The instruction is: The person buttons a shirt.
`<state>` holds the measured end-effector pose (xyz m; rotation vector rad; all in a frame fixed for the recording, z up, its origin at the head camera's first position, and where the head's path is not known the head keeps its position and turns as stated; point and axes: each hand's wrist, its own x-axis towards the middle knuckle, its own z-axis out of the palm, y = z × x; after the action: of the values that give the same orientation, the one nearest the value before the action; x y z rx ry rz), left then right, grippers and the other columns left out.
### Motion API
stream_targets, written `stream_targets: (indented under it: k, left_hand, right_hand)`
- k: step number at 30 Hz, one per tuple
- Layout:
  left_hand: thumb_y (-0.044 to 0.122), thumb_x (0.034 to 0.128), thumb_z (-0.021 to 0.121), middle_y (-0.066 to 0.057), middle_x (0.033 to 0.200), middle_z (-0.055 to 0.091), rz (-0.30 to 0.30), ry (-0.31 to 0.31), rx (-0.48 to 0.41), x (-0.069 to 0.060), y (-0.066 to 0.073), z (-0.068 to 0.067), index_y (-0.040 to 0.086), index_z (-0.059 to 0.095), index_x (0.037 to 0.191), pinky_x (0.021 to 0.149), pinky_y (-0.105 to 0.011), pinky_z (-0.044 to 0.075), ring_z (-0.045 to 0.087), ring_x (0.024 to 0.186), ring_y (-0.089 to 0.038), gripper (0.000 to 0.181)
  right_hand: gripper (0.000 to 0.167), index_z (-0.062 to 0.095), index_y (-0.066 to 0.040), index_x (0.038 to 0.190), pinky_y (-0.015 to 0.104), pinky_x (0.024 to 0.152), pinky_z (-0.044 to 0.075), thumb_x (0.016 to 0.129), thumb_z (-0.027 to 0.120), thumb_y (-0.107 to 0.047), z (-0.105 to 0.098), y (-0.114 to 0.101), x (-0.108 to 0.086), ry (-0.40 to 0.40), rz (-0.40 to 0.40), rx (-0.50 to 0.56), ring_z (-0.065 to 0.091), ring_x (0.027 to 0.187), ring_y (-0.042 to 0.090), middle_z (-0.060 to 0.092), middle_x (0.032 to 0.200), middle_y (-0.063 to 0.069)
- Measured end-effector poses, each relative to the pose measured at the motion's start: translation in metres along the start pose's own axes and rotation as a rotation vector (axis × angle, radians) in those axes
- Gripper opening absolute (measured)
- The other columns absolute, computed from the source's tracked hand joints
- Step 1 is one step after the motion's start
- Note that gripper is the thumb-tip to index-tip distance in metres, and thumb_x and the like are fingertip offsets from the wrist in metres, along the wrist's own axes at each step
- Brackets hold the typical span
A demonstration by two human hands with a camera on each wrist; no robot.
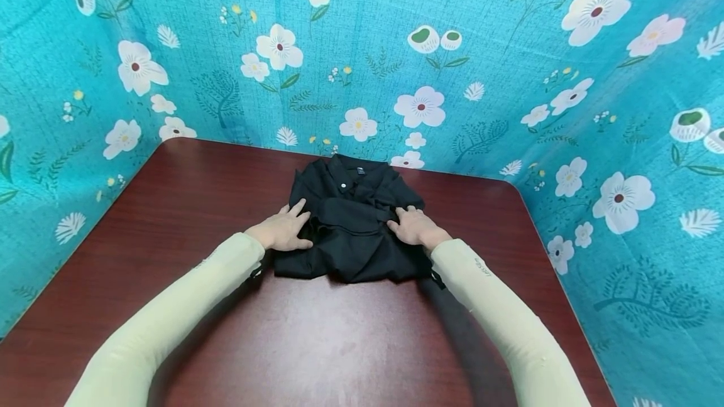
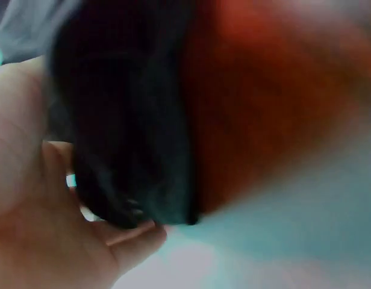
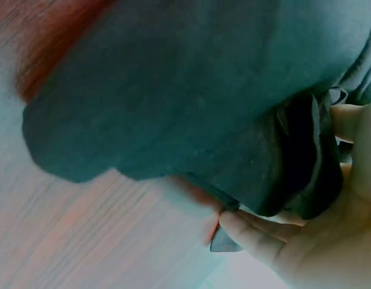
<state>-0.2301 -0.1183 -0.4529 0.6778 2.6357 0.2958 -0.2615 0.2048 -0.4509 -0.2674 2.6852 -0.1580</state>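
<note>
A black collared shirt [image 1: 353, 250] lies partly folded on the table, its collar at the far side and a white button near it. A band of fabric runs across its middle. My left hand [image 1: 285, 229] rests on the shirt's left side with fingers spread. On the right side, my right hand [image 1: 417, 228] touches the cloth near the end of that band. The left wrist view is blurred, with dark cloth [image 2: 125, 108] beside the fingers. Loose black fabric [image 3: 185, 96] hangs in front of the palm in the right wrist view.
The shirt lies toward the back of a dark reddish-brown table [image 1: 339, 344] with rounded far corners. Blue flowered cloth [image 1: 362, 61] hangs behind the table and along its sides. Pale sleeves [image 1: 186, 300] cover both forearms.
</note>
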Motion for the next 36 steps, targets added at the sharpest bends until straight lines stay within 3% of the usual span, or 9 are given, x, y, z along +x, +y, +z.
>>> stream_targets:
  k: [5,9,13,17,21,24,28,33,36]
  left_hand:
    - [0.038,0.0907,0.06,-0.021,0.155,-0.001,-0.014,0.013,-0.054,0.0,0.002,-0.016,0.003,0.024,0.148,0.108,-0.057,0.011,-0.001,0.138,-0.049,0.077]
    - [0.027,0.0909,0.058,-0.021,0.155,0.003,0.024,0.019,-0.133,0.002,0.004,-0.026,0.002,0.021,0.149,0.11,-0.054,0.008,-0.001,0.14,-0.042,0.073]
    - [0.014,0.0907,0.047,-0.018,0.155,0.012,0.062,0.013,-0.337,0.007,0.004,-0.028,0.002,0.02,0.149,0.111,-0.049,0.014,0.007,0.142,-0.033,0.066]
    - [0.014,0.0944,0.035,-0.015,0.152,0.024,0.038,0.03,-0.55,0.017,0.001,-0.026,0.003,0.023,0.148,0.108,-0.045,0.024,0.024,0.138,-0.029,0.056]
    - [0.021,0.0988,0.029,-0.016,0.149,0.031,-0.001,0.028,-0.687,0.029,-0.002,-0.025,0.003,0.028,0.146,0.105,-0.045,0.029,0.033,0.133,-0.031,0.05]
    - [0.026,0.1012,0.032,-0.017,0.148,0.031,-0.016,0.037,-0.687,0.035,-0.002,-0.023,0.003,0.031,0.145,0.105,-0.045,0.028,0.032,0.134,-0.031,0.049]
    - [0.029,0.0986,0.046,-0.017,0.148,0.031,-0.013,0.043,-0.571,0.041,0.002,-0.02,0.002,0.029,0.145,0.106,-0.043,0.028,0.03,0.136,-0.03,0.056]
    - [0.029,0.0926,0.058,-0.018,0.145,0.037,-0.015,0.054,-0.488,0.042,0.007,-0.02,0.002,0.033,0.144,0.103,-0.043,0.032,0.037,0.131,-0.03,0.063]
    - [0.028,0.0907,0.061,-0.016,0.124,0.054,-0.011,0.075,-0.47,0.041,0.009,-0.021,0.003,0.05,0.128,0.09,-0.039,0.041,0.053,0.11,-0.027,0.047]
  right_hand:
    - [0.063,0.022,0.001,0.147,0.05,0.107,0.024,0.099,0.042,-0.035,-0.004,0.002,-0.001,0.061,-0.031,0.055,0.025,0.136,0.039,0.025,0.148,0.025]
    - [0.061,0.021,0.002,0.147,0.05,0.108,0.023,0.097,0.044,-0.026,-0.006,0.002,-0.002,0.123,-0.066,0.108,0.025,0.135,0.039,0.026,0.147,0.025]
    - [0.055,0.03,0.001,0.144,0.05,0.105,0.027,0.095,0.045,-0.022,-0.005,0.002,-0.004,0.25,-0.104,0.104,0.03,0.131,0.039,0.033,0.143,0.023]
    - [0.044,0.046,-0.002,0.135,0.048,0.101,0.031,0.094,0.046,-0.018,-0.004,0.0,-0.004,0.427,-0.196,0.079,0.039,0.119,0.036,0.044,0.132,0.019]
    - [0.038,0.053,-0.005,0.129,0.045,0.098,0.036,0.097,0.048,-0.024,-0.005,-0.003,-0.001,0.424,-0.296,0.105,0.046,0.114,0.031,0.053,0.123,0.014]
    - [0.044,0.053,-0.005,0.132,0.046,0.102,0.033,0.1,0.042,-0.034,-0.006,-0.005,-0.001,0.304,-0.296,0.146,0.044,0.123,0.031,0.053,0.128,0.014]
    - [0.06,0.046,-0.003,0.137,0.047,0.108,0.024,0.1,0.034,-0.048,-0.006,-0.007,-0.001,0.19,-0.242,0.2,0.034,0.132,0.033,0.045,0.139,0.016]
    - [0.07,0.038,-0.005,0.141,0.047,0.104,0.031,0.091,0.053,-0.052,-0.007,-0.01,-0.003,0.154,-0.224,0.306,0.04,0.129,0.029,0.043,0.14,0.018]
    - [0.066,0.038,-0.008,0.139,0.046,0.1,0.036,0.089,0.062,-0.043,-0.007,-0.011,-0.004,0.177,-0.234,0.354,0.045,0.124,0.028,0.045,0.138,0.019]
